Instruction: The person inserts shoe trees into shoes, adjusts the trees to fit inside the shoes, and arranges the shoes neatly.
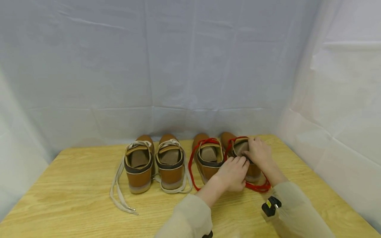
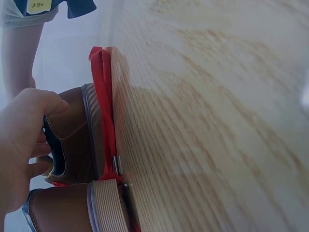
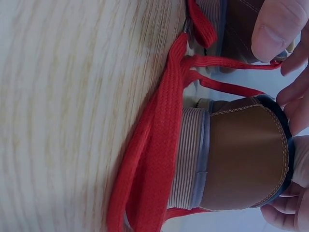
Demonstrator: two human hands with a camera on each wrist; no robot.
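Small yellow tag [image 2: 38, 5] at top of left-wrist view, approx. "R6#", barely legible.

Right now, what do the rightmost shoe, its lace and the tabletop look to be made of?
Shoe: smooth tan leather or imitation, matte, with visible stitching and a ribbed pale sole.
Red lace: flat woven fabric; the weave shows.
Table: light wood or wood-look laminate with printed-looking grain; which, I cannot tell.

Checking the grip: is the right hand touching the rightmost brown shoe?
Touching. In the right wrist view the right hand's fingers curl round the collar of the rightmost brown shoe.
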